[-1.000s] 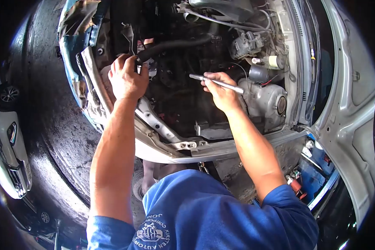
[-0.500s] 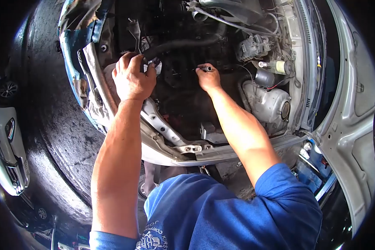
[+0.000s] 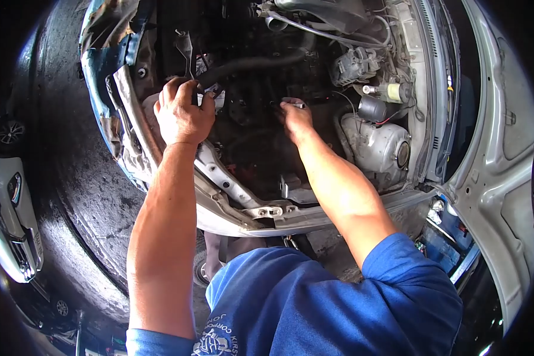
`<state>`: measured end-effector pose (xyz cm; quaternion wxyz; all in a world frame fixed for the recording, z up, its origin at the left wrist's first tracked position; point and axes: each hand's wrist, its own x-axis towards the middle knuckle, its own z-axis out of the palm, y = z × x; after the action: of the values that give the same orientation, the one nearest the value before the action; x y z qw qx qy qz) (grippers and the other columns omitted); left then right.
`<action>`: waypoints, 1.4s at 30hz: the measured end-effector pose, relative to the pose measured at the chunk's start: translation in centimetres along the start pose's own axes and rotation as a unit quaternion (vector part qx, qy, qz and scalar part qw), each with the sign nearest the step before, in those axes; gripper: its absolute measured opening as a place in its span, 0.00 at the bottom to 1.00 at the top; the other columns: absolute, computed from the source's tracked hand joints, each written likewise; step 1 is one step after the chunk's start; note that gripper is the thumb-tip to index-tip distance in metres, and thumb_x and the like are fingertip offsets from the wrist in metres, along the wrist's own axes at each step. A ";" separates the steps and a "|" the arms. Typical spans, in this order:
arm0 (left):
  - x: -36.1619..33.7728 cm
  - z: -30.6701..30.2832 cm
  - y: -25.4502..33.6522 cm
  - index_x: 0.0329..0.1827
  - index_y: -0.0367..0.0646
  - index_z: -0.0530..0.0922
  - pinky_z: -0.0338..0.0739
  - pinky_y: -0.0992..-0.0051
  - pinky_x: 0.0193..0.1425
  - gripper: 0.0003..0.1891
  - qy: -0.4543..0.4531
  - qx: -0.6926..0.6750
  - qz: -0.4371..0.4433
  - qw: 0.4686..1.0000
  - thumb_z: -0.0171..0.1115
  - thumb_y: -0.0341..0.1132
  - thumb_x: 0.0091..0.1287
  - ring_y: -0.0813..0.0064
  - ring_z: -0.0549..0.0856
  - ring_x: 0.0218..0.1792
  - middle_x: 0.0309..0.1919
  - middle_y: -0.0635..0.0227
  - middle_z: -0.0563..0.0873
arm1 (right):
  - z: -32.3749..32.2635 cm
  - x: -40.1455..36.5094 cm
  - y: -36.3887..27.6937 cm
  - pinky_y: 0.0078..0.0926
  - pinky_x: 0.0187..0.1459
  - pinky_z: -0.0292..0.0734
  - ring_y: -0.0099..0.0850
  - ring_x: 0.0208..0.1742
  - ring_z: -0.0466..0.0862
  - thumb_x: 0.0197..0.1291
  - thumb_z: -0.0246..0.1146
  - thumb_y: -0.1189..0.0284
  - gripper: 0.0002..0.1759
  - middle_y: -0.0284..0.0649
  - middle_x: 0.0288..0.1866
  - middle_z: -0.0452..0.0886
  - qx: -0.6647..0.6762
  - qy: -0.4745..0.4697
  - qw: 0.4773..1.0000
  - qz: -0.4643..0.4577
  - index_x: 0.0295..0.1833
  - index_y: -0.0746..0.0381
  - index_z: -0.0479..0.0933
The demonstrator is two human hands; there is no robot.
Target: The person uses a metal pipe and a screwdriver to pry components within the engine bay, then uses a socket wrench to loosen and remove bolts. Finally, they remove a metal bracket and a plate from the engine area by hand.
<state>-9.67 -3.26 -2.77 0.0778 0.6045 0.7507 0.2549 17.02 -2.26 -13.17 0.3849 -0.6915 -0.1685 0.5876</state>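
Note:
In the open engine bay (image 3: 261,142), my left hand (image 3: 184,115) lies over the front crossmember, its fingers curled down around something dark that I cannot make out. A thin metal bracket (image 3: 185,47) rises just beyond those fingers. Deeper in the bay, my right hand (image 3: 295,120) is closed on a small metal tool (image 3: 298,106) with a socket-like end, most of it hidden in the fist. A dark hose (image 3: 255,61) runs between and beyond both hands.
To the right are a silver strut tower (image 3: 378,145), a dark cylinder (image 3: 372,110) and a dusty metal unit (image 3: 356,66). The raised hood (image 3: 498,148) stands at far right. A bent blue panel (image 3: 101,77) edges the left; a white car (image 3: 12,207) is parked beyond.
My right hand has turned slightly and dropped a little, so the tool's end faces more sideways. My left hand stays at the crossmember. The whole view has shifted slightly.

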 end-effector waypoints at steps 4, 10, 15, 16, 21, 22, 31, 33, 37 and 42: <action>0.0 -0.1 0.0 0.49 0.48 0.83 0.71 0.56 0.63 0.18 -0.001 -0.002 0.004 1.000 0.72 0.43 0.56 0.58 0.79 0.59 0.55 0.64 0.80 | 0.5 0.0 -0.2 0.25 0.43 0.78 0.25 0.43 0.83 0.57 0.65 0.76 0.11 0.40 0.39 0.86 -0.147 -0.029 0.987 -0.054 0.46 0.63 0.84; 0.1 -0.1 0.1 0.48 0.49 0.84 0.70 0.57 0.64 0.18 -0.006 -0.003 -0.005 1.000 0.71 0.43 0.55 0.60 0.78 0.60 0.55 0.64 0.80 | 0.1 0.6 -0.8 0.38 0.46 0.85 0.39 0.47 0.84 0.64 0.57 0.81 0.09 0.42 0.44 0.78 0.030 0.040 0.999 0.014 0.49 0.62 0.74; 0.1 -0.2 0.1 0.47 0.50 0.84 0.69 0.57 0.64 0.18 -0.006 -0.009 -0.013 1.000 0.71 0.44 0.54 0.63 0.78 0.61 0.55 0.66 0.80 | -0.1 0.5 -0.7 0.31 0.42 0.82 0.32 0.41 0.83 0.60 0.62 0.78 0.08 0.40 0.41 0.82 -0.020 -0.015 1.000 -0.006 0.45 0.62 0.80; 0.1 -0.3 0.1 0.48 0.49 0.84 0.70 0.57 0.63 0.18 -0.007 -0.004 -0.007 1.000 0.71 0.44 0.56 0.61 0.79 0.59 0.55 0.65 0.80 | 0.0 0.6 -0.7 0.31 0.42 0.82 0.32 0.41 0.83 0.60 0.62 0.78 0.08 0.40 0.41 0.82 -0.020 -0.017 1.000 -0.006 0.45 0.62 0.80; 0.1 -0.2 0.3 0.48 0.48 0.84 0.70 0.57 0.63 0.17 -0.004 -0.009 -0.001 1.000 0.71 0.43 0.56 0.59 0.80 0.58 0.55 0.64 0.81 | 0.4 -0.3 -2.5 0.31 0.45 0.79 0.32 0.42 0.86 0.58 0.68 0.66 0.15 0.43 0.38 0.86 -0.428 -0.152 0.868 -0.199 0.48 0.62 0.83; 0.0 -0.2 0.3 0.48 0.48 0.84 0.70 0.57 0.62 0.17 0.002 -0.009 0.003 1.000 0.71 0.43 0.56 0.59 0.80 0.57 0.54 0.65 0.81 | 0.7 -0.1 -2.7 0.33 0.46 0.79 0.35 0.42 0.86 0.59 0.68 0.64 0.16 0.45 0.39 0.86 -0.460 -0.159 0.844 -0.224 0.48 0.62 0.83; 0.2 -0.2 0.0 0.48 0.49 0.84 0.71 0.58 0.62 0.18 -0.004 -0.005 -0.003 1.000 0.71 0.44 0.56 0.61 0.80 0.58 0.55 0.65 0.81 | 3.2 -4.5 -7.8 0.42 0.52 0.80 0.50 0.48 0.86 0.60 0.66 0.57 0.20 0.54 0.41 0.86 -0.605 -0.035 0.776 -0.174 0.44 0.64 0.83; 0.1 -0.2 0.0 0.48 0.48 0.84 0.69 0.58 0.64 0.19 -0.017 -0.010 -0.020 1.000 0.71 0.44 0.54 0.63 0.77 0.61 0.55 0.67 0.81 | 2.8 -3.4 -7.7 0.43 0.52 0.80 0.50 0.49 0.86 0.61 0.65 0.56 0.20 0.55 0.41 0.86 -0.586 -0.028 0.792 -0.170 0.43 0.65 0.83; 0.2 -0.3 0.1 0.48 0.48 0.84 0.69 0.57 0.64 0.19 -0.016 -0.011 -0.021 1.000 0.70 0.44 0.55 0.63 0.77 0.61 0.54 0.67 0.81 | 3.0 -2.3 -8.3 0.44 0.56 0.79 0.54 0.53 0.84 0.64 0.61 0.59 0.21 0.58 0.46 0.85 -0.626 -0.044 0.766 -0.140 0.44 0.69 0.82; 0.2 -0.4 0.2 0.49 0.48 0.84 0.69 0.58 0.63 0.19 -0.012 -0.026 -0.016 0.999 0.70 0.44 0.54 0.63 0.78 0.60 0.55 0.66 0.81 | 3.8 -2.8 -9.0 0.43 0.59 0.79 0.55 0.57 0.82 0.66 0.58 0.62 0.19 0.59 0.51 0.83 -0.713 -0.126 0.682 -0.108 0.49 0.67 0.81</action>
<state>-9.74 -3.16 -2.33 0.1068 0.5930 0.7527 0.2653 14.76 2.90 -4.73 -0.1882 -0.6535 -0.6569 0.3258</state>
